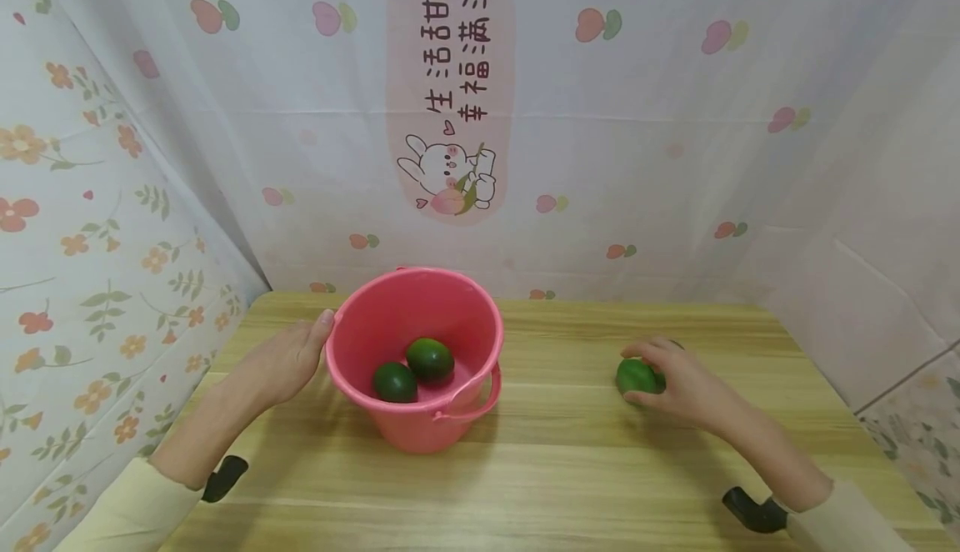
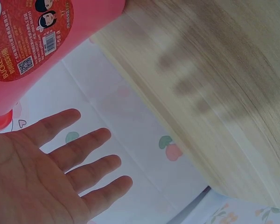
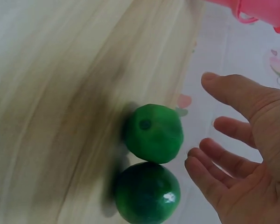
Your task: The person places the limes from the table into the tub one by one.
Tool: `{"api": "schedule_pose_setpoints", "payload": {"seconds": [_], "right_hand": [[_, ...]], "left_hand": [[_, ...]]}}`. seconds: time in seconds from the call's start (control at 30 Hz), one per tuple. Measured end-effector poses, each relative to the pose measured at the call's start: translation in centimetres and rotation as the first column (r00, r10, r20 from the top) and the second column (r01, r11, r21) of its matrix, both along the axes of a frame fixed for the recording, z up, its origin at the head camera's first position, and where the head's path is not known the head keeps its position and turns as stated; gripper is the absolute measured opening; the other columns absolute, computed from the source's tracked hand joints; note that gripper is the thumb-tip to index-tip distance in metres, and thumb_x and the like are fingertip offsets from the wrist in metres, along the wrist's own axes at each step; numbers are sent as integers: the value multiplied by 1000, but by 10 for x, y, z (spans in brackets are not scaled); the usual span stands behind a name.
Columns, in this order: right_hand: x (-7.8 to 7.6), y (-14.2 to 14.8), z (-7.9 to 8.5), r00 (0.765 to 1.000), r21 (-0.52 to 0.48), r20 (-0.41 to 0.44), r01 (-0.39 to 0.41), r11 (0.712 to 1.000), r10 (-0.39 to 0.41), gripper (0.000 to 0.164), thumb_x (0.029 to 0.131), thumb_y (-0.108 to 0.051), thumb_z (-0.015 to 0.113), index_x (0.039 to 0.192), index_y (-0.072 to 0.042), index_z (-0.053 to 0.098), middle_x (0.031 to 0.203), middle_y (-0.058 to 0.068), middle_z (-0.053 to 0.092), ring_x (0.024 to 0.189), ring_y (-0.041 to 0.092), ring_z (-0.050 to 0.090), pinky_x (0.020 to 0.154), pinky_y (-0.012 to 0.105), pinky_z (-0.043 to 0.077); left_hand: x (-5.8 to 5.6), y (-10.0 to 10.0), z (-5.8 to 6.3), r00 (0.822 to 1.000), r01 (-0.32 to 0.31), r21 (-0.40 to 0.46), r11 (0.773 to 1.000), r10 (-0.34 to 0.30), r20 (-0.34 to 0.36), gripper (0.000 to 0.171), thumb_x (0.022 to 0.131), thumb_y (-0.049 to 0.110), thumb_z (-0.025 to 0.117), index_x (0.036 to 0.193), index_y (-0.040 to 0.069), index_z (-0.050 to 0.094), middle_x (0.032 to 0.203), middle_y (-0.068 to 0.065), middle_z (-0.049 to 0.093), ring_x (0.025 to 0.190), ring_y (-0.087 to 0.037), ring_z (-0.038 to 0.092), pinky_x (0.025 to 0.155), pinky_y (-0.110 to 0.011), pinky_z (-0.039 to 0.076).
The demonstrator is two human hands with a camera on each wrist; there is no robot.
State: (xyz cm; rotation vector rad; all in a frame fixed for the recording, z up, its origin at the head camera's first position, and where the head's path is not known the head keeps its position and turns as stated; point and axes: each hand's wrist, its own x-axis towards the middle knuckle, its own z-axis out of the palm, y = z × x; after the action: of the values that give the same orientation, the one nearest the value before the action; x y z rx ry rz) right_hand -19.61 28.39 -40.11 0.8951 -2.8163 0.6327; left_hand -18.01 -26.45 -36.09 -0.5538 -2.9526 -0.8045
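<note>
A pink bucket (image 1: 408, 427) stands on the table, two dark green fruits (image 1: 431, 360) lying inside it. At the bucket's left side is my left hand (image 1: 288, 360), its thumb up at the rim. The left wrist view shows that hand's fingers (image 2: 93, 149) spread and straight. My right hand (image 1: 686, 385) is around a green fruit (image 1: 634, 378) on the table's right side. In the right wrist view its fingers are loosely bent, apart from this lime-like fruit (image 3: 154, 133) and a darker, shinier one (image 3: 148, 193) touching it.
The wooden table (image 1: 555, 469) ends at a printed white curtain (image 1: 600, 135) along the back. A floral cloth (image 1: 97, 243) hangs on the left. The bucket's handle (image 1: 476, 406) droops at its right front.
</note>
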Motion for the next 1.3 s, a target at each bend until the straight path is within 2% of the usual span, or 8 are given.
{"api": "schedule_pose_setpoints", "payload": {"seconds": [0.13,0.37,0.7,0.97,1.3], "right_hand": [[0,-3,-7,999,57,-29,46,997,-45,53,76,-14,91,121,-3,66,117,19,59,96,36,61,70,47,57],[1,-6,-16,996,133,-73,58,989,-48,61,71,-11,94,123,3,65,115,19,58,100,40,61,77,49,58],[-2,-3,-29,992,149,-116,73,986,-56,62,67,-5,95,122,3,65,113,17,58,100,41,59,76,48,58],[-5,-7,-33,990,204,-139,69,977,-41,61,69,-2,94,122,4,64,111,17,57,98,44,60,76,52,57],[-6,-8,-35,987,195,-154,67,979,-37,60,68,-2,94,120,3,65,110,16,58,96,42,61,75,51,58]], "left_hand": [[0,1,0,1000,-2,-1,1000,2,-2,63,114,36,14,130,8,69,132,-15,64,126,-39,56,106,-60,40],[1,2,1,1000,-25,-31,999,25,-1,65,113,38,14,133,4,65,134,-18,62,127,-41,54,106,-60,39],[0,2,0,1000,-31,-31,999,31,0,65,113,38,14,133,4,66,134,-18,62,127,-42,54,106,-60,39],[0,2,0,1000,-31,-29,999,31,6,66,113,39,13,136,3,63,135,-19,61,128,-42,53,107,-60,38],[1,2,0,999,-38,-29,999,38,7,66,113,40,13,137,2,62,136,-20,60,129,-43,52,107,-61,38]]}}
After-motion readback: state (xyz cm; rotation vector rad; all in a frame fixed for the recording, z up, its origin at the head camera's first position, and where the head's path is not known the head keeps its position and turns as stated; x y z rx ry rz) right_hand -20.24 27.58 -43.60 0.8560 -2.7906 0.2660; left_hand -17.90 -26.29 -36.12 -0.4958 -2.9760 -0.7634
